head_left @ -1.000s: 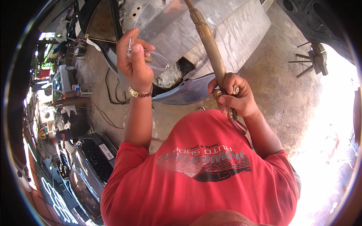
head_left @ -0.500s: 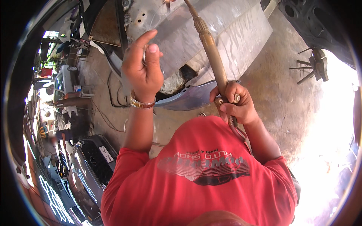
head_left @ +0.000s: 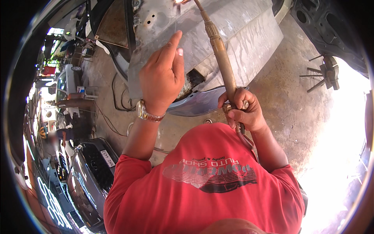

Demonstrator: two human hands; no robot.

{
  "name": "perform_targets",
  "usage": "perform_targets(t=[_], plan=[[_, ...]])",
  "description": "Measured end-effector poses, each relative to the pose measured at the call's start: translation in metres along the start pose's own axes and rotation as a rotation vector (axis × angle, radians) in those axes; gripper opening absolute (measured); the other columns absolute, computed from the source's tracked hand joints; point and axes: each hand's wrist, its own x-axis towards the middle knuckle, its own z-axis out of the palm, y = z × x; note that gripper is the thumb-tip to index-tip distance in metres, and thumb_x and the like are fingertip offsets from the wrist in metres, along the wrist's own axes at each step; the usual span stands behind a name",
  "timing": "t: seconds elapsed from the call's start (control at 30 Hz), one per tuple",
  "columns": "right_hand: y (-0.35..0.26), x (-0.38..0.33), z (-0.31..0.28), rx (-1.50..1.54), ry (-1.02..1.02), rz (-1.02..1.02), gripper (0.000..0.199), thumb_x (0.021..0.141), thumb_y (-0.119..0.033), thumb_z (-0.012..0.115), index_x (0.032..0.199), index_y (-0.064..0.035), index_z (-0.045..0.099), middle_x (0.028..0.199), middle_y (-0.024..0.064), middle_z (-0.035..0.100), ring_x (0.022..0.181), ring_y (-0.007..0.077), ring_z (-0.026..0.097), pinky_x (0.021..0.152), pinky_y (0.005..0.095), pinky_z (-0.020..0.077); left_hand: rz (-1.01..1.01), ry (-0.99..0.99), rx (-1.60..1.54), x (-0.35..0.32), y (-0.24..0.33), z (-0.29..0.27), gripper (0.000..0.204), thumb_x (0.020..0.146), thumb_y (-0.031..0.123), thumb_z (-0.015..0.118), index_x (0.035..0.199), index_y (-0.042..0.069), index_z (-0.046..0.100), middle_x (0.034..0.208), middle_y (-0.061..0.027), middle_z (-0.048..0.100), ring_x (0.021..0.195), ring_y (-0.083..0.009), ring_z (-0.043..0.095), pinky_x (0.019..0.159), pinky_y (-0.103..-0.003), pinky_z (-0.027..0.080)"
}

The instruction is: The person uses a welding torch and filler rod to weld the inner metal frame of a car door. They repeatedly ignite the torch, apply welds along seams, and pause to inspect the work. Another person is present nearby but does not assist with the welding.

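My right hand (head_left: pixel 246 108) is closed around the lower end of a brass gas welding torch (head_left: pixel 223 58), by its valve knobs. The torch's slim neck runs up to the top edge, where a small bright flame (head_left: pixel 179 1) glows. Between thumb and index finger, my left hand (head_left: pixel 161 78) pinches a thin welding wire (head_left: pixel 176 21) that points up toward the flame. A wristwatch is on that wrist. Beneath lies a bare grey car door panel (head_left: pixel 187 45), with holes near its upper left. Just where flame meets metal is cut off by the frame's edge.
A curved bluish metal piece (head_left: pixel 198 104) lies along the panel's near edge. Hoses and cables (head_left: pixel 107 123) trail over the concrete floor at left. A dark car (head_left: pixel 91 175) stands lower left. A metal stand with rods (head_left: pixel 327 73) and a dark panel are at right.
My left hand has moved right and turned so its back shows, its fingertips nearer the flame. Bright light now shows at the top edge. The right hand keeps its grip on the torch.
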Motion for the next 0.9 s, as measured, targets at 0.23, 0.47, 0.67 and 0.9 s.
perform_targets(t=[0.23,0.47,0.67,0.9], plan=[[0.001,0.0,0.0,0.019,0.005,-0.006,0.032,0.087,0.015,0.068,0.091,-0.0105,0.048,0.111,0.0311,0.063,0.058,0.011,0.066,0.051,0.0225,0.055,-0.03,-0.015,-0.009,0.004,-0.003,0.003,0.043,0.107,0.025,0.06,0.146,0.008,0.062,0.091,-0.0118,0.077,0.077,-0.0266,0.074,0.063,-0.04,0.057],[-0.001,0.0,0.001,0.012,0.009,0.01,0.032,0.087,0.015,0.067,0.09,-0.0108,0.048,0.115,0.0307,0.063,0.058,0.0105,0.066,0.052,0.0228,0.0552,-0.157,-0.094,-0.01,0.005,0.003,-0.008,0.042,0.108,0.026,0.059,0.146,0.01,0.063,0.076,-0.0108,0.073,0.062,-0.029,0.07,0.058,-0.042,0.053],[-0.001,0.0,0.001,0.031,0.021,0.018,0.032,0.087,0.016,0.066,0.09,-0.0103,0.048,0.115,0.0306,0.063,0.058,0.0108,0.066,0.052,0.0225,0.0554,-0.22,-0.183,0.055,0.002,0.001,-0.012,0.041,0.107,0.022,0.058,0.145,0.01,0.064,0.068,-0.0114,0.069,0.058,-0.0293,0.067,0.056,-0.043,0.052],[0.0,0.002,0.001,0.011,0.005,0.011,0.032,0.087,0.017,0.065,0.09,-0.0101,0.048,0.116,0.0309,0.062,0.058,0.0115,0.066,0.052,0.0225,0.0558,-0.2,-0.068,-0.033,0.0,-0.007,-0.01,0.041,0.107,0.02,0.057,0.146,0.009,0.063,0.07,-0.0127,0.07,0.057,-0.0291,0.067,0.055,-0.042,0.05]])
